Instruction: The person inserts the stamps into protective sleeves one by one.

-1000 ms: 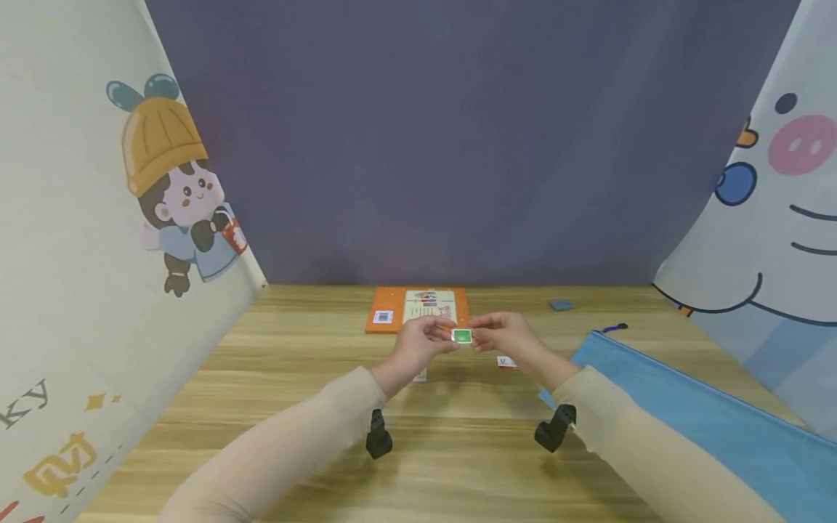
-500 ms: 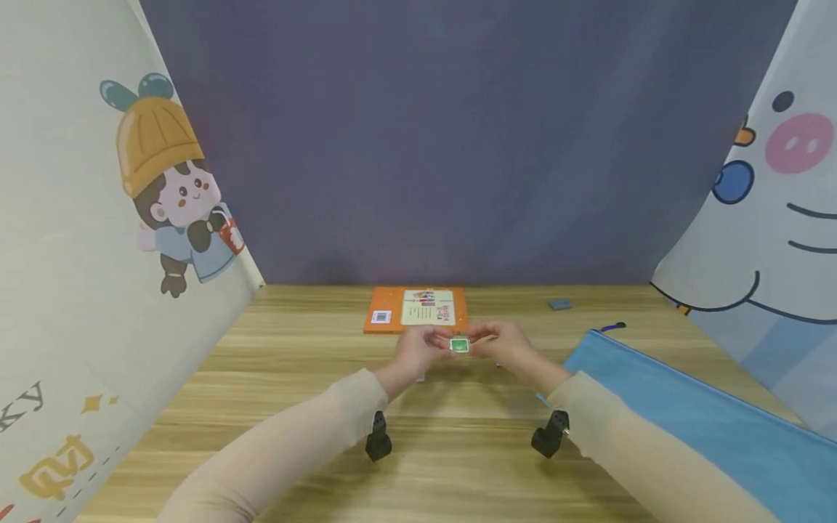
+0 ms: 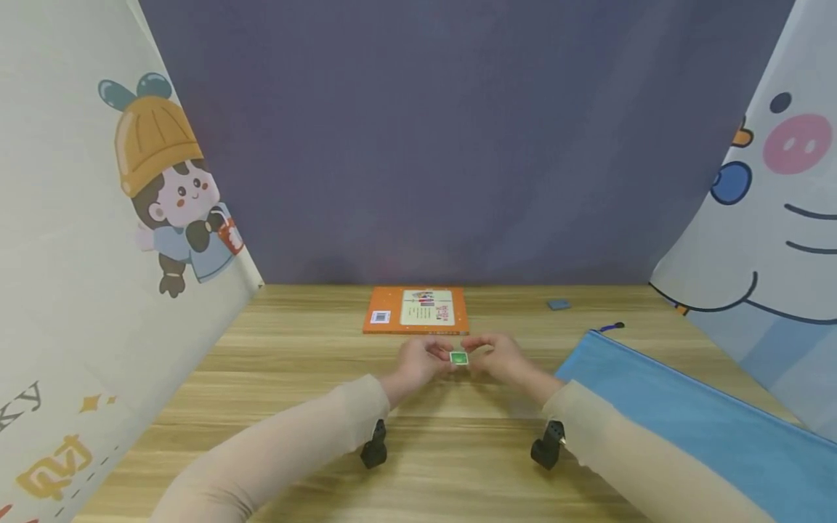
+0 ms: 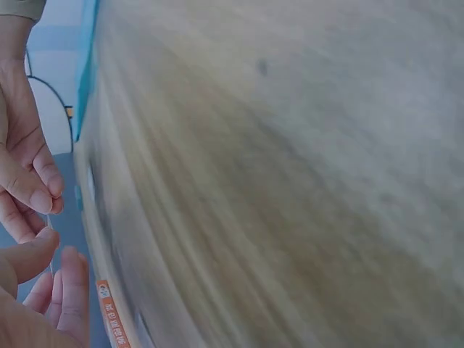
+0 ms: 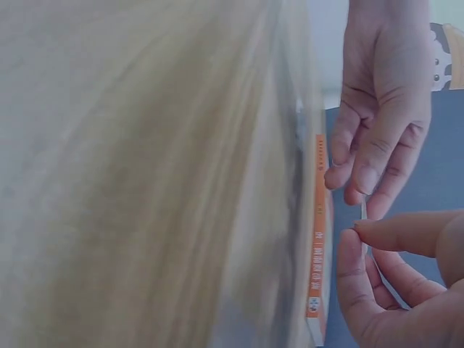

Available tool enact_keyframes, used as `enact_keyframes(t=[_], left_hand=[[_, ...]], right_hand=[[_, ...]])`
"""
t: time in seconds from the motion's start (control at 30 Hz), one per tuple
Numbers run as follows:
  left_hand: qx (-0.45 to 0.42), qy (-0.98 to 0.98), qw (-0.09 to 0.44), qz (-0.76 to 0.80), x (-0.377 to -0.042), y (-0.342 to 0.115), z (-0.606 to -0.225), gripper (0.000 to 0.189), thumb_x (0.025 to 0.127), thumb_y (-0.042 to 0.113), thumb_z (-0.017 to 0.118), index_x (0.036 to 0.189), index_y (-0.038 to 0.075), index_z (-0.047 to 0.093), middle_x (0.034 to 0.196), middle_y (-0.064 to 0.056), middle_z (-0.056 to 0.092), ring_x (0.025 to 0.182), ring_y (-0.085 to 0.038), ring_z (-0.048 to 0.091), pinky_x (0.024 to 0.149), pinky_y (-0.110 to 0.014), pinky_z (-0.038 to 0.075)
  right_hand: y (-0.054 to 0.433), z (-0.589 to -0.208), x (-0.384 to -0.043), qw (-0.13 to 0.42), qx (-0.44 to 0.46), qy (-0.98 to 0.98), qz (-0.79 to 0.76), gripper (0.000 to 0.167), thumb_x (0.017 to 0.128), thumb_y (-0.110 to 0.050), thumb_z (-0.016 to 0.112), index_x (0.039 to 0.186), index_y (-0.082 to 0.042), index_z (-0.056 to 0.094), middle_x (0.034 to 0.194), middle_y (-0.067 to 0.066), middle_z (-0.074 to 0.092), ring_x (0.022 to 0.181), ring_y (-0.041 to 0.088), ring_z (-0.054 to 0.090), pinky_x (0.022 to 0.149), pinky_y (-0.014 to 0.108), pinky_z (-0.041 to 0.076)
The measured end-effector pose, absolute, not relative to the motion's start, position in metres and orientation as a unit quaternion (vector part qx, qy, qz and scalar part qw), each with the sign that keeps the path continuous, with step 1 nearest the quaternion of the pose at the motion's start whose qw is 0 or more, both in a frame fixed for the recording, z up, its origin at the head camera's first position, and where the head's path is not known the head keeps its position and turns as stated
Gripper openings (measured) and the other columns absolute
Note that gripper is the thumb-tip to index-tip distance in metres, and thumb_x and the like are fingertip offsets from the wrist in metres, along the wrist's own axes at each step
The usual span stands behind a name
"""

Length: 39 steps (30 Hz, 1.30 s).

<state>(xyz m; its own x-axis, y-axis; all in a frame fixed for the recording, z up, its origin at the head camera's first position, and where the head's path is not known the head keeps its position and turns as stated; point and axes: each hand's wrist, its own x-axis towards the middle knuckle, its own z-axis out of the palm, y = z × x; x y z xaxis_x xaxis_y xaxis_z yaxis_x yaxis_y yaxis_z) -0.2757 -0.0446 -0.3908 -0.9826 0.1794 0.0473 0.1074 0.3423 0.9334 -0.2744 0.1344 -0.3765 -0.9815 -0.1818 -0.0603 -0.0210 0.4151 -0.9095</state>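
In the head view a small card [image 3: 459,358] with a green face and white border is held up above the table, between my two hands. My left hand [image 3: 421,362] pinches its left side between thumb and fingers. At the opposite side my right hand [image 3: 500,359] holds it with thumb and fingertips. Both wrist views show the card nearly edge-on, as a thin pale line: the left wrist view has my left hand [image 4: 43,297] lowest, and in the right wrist view the thumb and forefinger of my right hand [image 5: 406,283] meet at the card's edge.
An orange book [image 3: 382,301] with a cream panel and barcode lies at the back of the wooden table [image 3: 314,356]. Farther right sits a small blue-grey flat piece [image 3: 559,304]. A blue zippered pouch [image 3: 654,392] covers the right side, partly beneath my right arm.
Both hands have come lower and nearer to me with the card, which tilts flatter. White cards seen lying on the table earlier are now hidden behind the hands.
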Motion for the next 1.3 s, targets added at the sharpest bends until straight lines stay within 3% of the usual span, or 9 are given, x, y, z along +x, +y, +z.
enact_keyframes(t=[0.17, 0.33, 0.7, 1.3], left_hand=[[0.111, 0.826, 0.042, 0.551, -0.274, -0.046, -0.393, 0.030, 0.074, -0.008, 0.076, 0.102, -0.002, 0.068, 0.089, -0.013, 0.069, 0.075, -0.018, 0.066, 0.067, -0.029, 0.061], [0.122, 0.850, 0.033, 0.512, -0.275, -0.046, -0.397, 0.028, 0.075, -0.003, 0.079, 0.101, -0.001, 0.069, 0.088, -0.011, 0.069, 0.075, -0.015, 0.064, 0.065, -0.025, 0.058], [0.112, 0.870, 0.023, 0.480, -0.278, -0.045, -0.401, 0.029, 0.070, -0.004, 0.081, 0.097, -0.001, 0.071, 0.084, -0.009, 0.069, 0.072, -0.012, 0.060, 0.064, -0.020, 0.054], [0.098, 0.892, 0.043, 0.439, -0.279, -0.039, -0.398, 0.027, 0.070, 0.000, 0.083, 0.094, 0.001, 0.072, 0.077, -0.005, 0.064, 0.069, -0.012, 0.052, 0.062, -0.020, 0.045]], right_hand=[[0.133, -0.385, -0.273, 0.082, -0.055, 0.833, -0.545, 0.046, 0.073, 0.010, 0.068, 0.118, 0.001, 0.064, 0.117, 0.017, 0.063, 0.076, 0.017, 0.064, 0.069, 0.027, 0.057], [0.131, -0.389, -0.273, 0.088, -0.051, 0.833, -0.544, 0.047, 0.072, 0.010, 0.068, 0.118, 0.001, 0.064, 0.112, 0.017, 0.063, 0.075, 0.016, 0.063, 0.067, 0.025, 0.057], [0.127, -0.396, -0.276, 0.103, -0.026, 0.831, -0.546, 0.040, 0.073, 0.011, 0.070, 0.113, 0.007, 0.064, 0.103, 0.016, 0.065, 0.083, 0.018, 0.063, 0.074, 0.027, 0.059], [0.126, -0.393, -0.281, 0.124, -0.032, 0.842, -0.524, 0.034, 0.073, 0.014, 0.068, 0.107, 0.011, 0.065, 0.092, 0.015, 0.063, 0.068, 0.016, 0.061, 0.060, 0.027, 0.059]])
